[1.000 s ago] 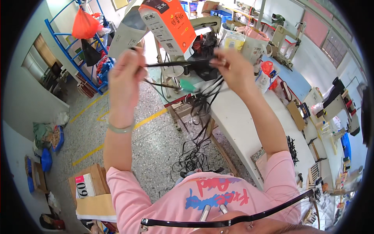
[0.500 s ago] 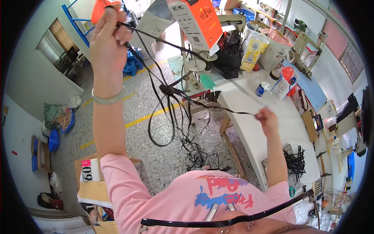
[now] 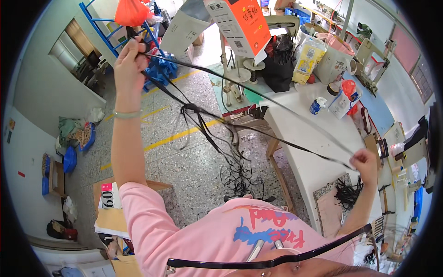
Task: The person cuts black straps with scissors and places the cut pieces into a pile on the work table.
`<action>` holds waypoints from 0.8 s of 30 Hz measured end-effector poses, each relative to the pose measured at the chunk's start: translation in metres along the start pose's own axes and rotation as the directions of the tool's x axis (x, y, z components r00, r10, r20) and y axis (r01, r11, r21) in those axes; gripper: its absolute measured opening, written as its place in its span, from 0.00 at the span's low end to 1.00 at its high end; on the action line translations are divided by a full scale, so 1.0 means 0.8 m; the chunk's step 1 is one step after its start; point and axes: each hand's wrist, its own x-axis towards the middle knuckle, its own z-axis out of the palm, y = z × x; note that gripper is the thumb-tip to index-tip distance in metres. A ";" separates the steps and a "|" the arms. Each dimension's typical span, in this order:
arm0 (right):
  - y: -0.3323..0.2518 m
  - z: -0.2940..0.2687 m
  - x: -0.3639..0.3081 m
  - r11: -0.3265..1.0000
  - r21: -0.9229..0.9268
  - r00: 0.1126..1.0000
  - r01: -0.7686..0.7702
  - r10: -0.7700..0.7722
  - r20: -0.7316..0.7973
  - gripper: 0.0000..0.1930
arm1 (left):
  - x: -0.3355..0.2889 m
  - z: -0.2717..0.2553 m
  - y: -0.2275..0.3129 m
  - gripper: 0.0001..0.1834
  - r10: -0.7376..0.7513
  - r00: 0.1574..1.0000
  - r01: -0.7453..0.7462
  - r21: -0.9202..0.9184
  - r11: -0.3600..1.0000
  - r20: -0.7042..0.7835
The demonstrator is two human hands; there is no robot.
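The left hand (image 3: 130,62) clamps black cords (image 3: 278,137), the right hand (image 3: 365,165) pinches them above the white surface (image 3: 300,127), presumably spread for tension; their tangle (image 3: 190,108) hangs past its left edge.

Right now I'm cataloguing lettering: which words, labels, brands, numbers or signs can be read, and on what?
I won't copy the wording, but it stands on:
Orange-and-white box: large characters; small print unreadable.
White card: large number.
Pink shirt: red and blue lettering.
Yellow packet: print too small.
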 end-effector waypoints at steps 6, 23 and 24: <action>0.047 -0.145 -0.091 0.474 -0.773 0.890 -0.422 0.053 -0.453 0.13 | 0.024 -0.127 0.018 0.11 0.121 0.905 -0.027 0.228 0.973 -0.408; -0.070 0.280 0.102 0.763 -0.304 0.756 0.570 -0.344 0.557 0.36 | -0.063 0.073 0.072 0.13 0.034 0.950 -0.048 0.039 0.998 0.311; -0.090 0.308 0.122 0.870 -0.241 0.824 0.429 -0.269 0.499 0.39 | -0.063 0.085 0.069 0.13 0.012 0.947 -0.020 0.022 1.000 0.322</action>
